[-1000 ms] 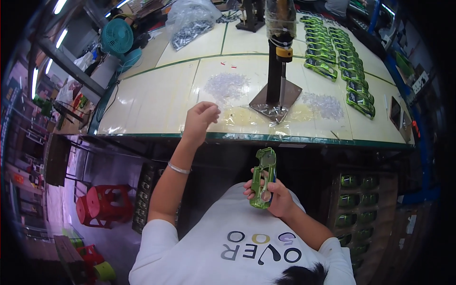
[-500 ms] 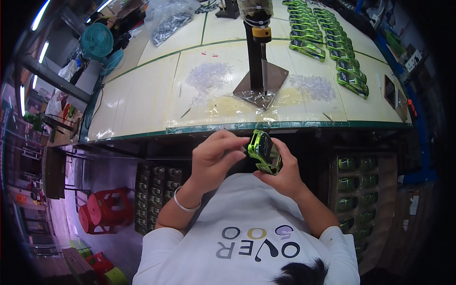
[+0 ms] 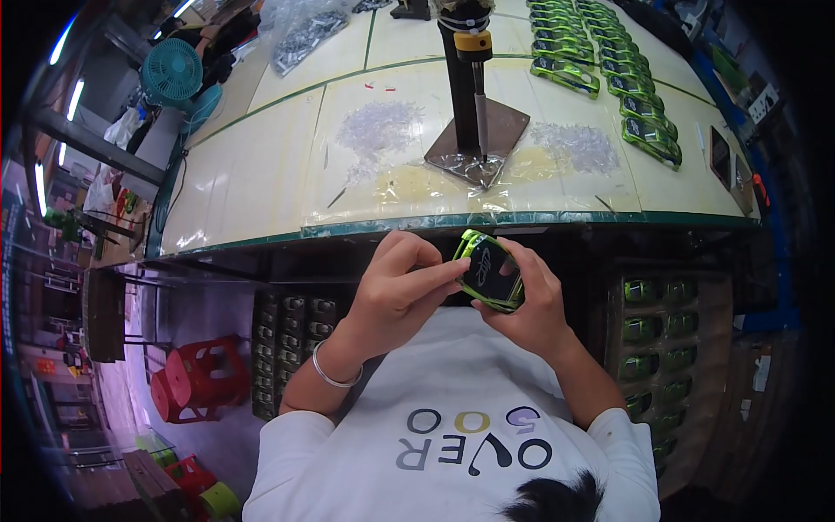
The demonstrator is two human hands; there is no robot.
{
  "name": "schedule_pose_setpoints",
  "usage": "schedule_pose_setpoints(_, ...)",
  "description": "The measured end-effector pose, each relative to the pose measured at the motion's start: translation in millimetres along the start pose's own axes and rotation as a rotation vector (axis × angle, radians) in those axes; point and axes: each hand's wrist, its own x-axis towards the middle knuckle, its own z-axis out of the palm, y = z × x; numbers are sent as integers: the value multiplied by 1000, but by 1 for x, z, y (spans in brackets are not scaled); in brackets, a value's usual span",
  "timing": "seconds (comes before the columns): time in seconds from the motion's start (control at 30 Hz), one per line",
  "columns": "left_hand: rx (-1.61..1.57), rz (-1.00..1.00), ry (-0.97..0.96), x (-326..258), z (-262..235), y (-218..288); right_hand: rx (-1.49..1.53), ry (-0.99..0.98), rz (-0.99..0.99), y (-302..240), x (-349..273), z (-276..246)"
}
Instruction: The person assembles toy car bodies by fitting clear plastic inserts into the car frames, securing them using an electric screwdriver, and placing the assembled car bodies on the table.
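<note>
A bright green toy car body (image 3: 489, 271) with a dark top bearing a pale pattern is held before my chest, just off the table's front edge. My right hand (image 3: 535, 304) grips its right side, thumb below and fingers along the far edge. My left hand (image 3: 398, 287) is closed, with its fingertips pressed against the body's left edge; whether a small part is also between them is hidden. A metal bangle (image 3: 330, 370) circles my left wrist.
An electric screwdriver (image 3: 476, 52) hangs over a metal base plate (image 3: 506, 122) on the table. Clear plastic pieces (image 3: 378, 126) lie heaped left, with another heap (image 3: 574, 148) right. Green car bodies (image 3: 651, 139) line the right side. Trays (image 3: 613, 348) flank me below; red stools (image 3: 204, 374) stand left.
The toy car body has turned so its dark top faces up more. My left fingertips have moved right, onto its edge. The view has shifted slightly.
</note>
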Motion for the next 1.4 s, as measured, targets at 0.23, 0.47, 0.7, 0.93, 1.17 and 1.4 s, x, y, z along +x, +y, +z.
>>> schedule_pose_setpoints(0.23,-189,-58,38,-7,13,-12,39,5,15,4,1,0)
schedule_pose_setpoints(0.47,411,115,-46,-4,25,8,119,47,150,5,-1,4)
schedule_pose_setpoints(0.7,-359,-410,314,-38,53,-20,-63,30,100,2,-3,15)
schedule_pose_setpoints(0.93,-1183,-900,279,-41,66,-18,-58,-116,61,16,-10,7)
schedule_pose_setpoints(1.17,-1203,-941,312,-48,60,-25,-599,367,189,127,41,-84)
schedule_pose_setpoints(1.4,-1172,-955,283,-48,65,-21,-666,237,309,153,53,-92)
